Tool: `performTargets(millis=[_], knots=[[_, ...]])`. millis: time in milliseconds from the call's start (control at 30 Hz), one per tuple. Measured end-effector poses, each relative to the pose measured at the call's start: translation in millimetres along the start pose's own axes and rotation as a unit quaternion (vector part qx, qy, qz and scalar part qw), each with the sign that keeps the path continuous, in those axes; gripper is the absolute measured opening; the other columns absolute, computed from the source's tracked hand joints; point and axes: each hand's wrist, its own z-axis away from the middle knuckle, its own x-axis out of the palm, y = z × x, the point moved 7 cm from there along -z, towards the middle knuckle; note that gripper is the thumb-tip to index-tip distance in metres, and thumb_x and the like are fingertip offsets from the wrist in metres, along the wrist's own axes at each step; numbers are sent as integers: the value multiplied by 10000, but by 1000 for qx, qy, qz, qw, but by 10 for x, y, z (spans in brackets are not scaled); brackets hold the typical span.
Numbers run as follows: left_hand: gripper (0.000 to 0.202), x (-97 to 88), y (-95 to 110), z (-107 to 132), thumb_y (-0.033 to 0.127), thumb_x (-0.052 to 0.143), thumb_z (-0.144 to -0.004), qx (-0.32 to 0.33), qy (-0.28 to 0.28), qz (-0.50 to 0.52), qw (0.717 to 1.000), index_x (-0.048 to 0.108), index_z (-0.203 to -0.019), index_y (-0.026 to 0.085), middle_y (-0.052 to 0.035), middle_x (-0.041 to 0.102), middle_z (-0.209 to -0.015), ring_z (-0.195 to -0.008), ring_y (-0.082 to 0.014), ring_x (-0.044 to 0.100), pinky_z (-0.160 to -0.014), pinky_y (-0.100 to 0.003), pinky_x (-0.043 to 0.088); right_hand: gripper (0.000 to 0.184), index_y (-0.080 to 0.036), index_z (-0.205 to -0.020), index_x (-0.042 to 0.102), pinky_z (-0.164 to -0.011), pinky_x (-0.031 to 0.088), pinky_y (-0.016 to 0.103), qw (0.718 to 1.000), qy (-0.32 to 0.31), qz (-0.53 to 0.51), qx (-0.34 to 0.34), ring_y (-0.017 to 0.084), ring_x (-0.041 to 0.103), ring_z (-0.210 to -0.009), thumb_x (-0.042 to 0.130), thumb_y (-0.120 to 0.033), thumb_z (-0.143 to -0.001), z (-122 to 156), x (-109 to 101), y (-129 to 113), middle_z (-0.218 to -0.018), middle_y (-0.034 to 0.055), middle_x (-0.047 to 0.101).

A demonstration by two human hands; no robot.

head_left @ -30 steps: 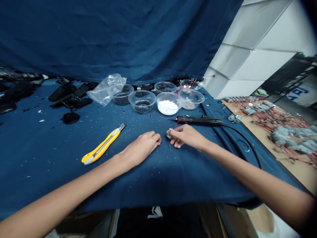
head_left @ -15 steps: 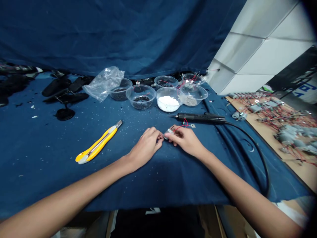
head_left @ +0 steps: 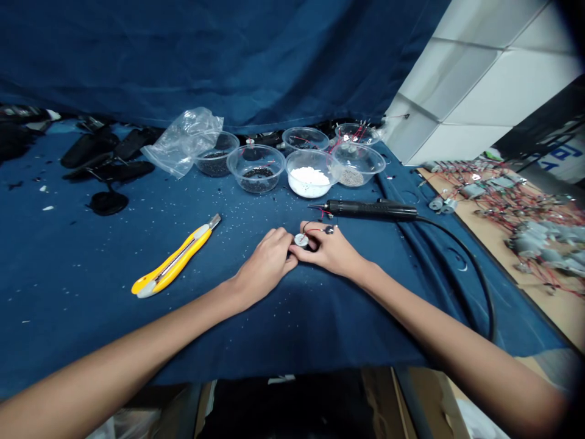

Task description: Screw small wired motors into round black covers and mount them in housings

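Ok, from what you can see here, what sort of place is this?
Probably an electronics assembly bench: a soldering iron lies on the blue cloth, and many small motors with red wires are spread on a tan board to the right.

A small round silver part (head_left: 301,240), possibly the end of a miniature motor though it is too small to be sure, sits between the two hands, its flat face turned up. The right hand (head_left: 329,251) pinches it from the right, while the curled fingertips of the left hand (head_left: 265,267) lie just beside it. A thin red wire (head_left: 314,224) arcs from it over the right hand's fingers toward a tiny metal tab (head_left: 329,230).
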Motion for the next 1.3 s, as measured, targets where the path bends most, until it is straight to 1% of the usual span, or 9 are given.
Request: performTargets(millis=[33,100,200,300,500,733,900,1133,1300], knots=[[67,6,-6,-3,169,507,-896,2,4,-3,1000,480,-842,141,-42,513,-896,-858,-178,479,-786,-313,433,283,-179,-679,461,-599,341,233,999,2,31,-13,102,479,-612,547,-369,-869,-11,22,-6,-704,-1,557],[94,25,-25,-13,174,518,-891,2,9,-5,1000,469,-816,145,-39,510,-879,-836,-176,476,-771,-312,430,274,-171,-730,510,-601,337,245,995,1,97,-10,127,538,-651,507,-388,-896,-13,59,14,-752,29,611],[106,47,-55,-30,154,519,-882,-6,11,-7,1000,468,-789,149,-28,511,-849,-805,-167,472,-769,-309,423,376,-141,-882,560,-593,330,270,981,-30,190,36,184,605,-681,393,-471,-952,21,98,68,-771,76,655],[93,51,-67,-35,148,513,-879,-12,12,-4,1000,480,-792,151,-21,514,-837,-796,-161,473,-769,-303,419,444,-112,-980,553,-606,338,286,968,-68,231,66,222,640,-734,308,-483,-980,57,120,76,-827,116,676],[91,50,-66,-33,142,504,-876,-12,21,1,1000,487,-787,147,-17,512,-825,-782,-153,467,-751,-292,413,447,-106,-1036,538,-608,340,292,965,-92,229,93,235,651,-781,299,-481,-984,59,149,73,-872,124,679],[103,69,-73,-39,148,489,-881,-12,30,-22,999,485,-777,147,-21,497,-810,-763,-156,453,-728,-297,411,464,-111,-1006,543,-584,308,295,970,-78,216,86,225,643,-745,293,-501,-979,43,154,88,-858,117,683],[108,64,-58,-25,153,468,-896,6,37,-33,999,485,-789,150,-21,499,-807,-752,-155,453,-714,-298,411,488,-115,-974,551,-612,333,298,976,-66,196,71,211,628,-744,270,-515,-979,57,147,91,-864,114,678],[100,90,-42,-13,153,478,-893,17,48,-63,997,480,-793,155,-29,499,-797,-767,-170,460,-731,-311,421,487,-108,-1043,549,-628,361,301,969,-89,214,89,240,646,-801,277,-508,-978,58,152,83,-897,126,683],[105,88,-71,-46,149,477,-879,-15,28,-45,998,488,-775,154,-37,508,-800,-785,-179,482,-748,-324,436,495,-112,-1047,551,-659,393,303,965,-92,228,91,251,656,-838,280,-520,-975,49,149,83,-914,128,688]])
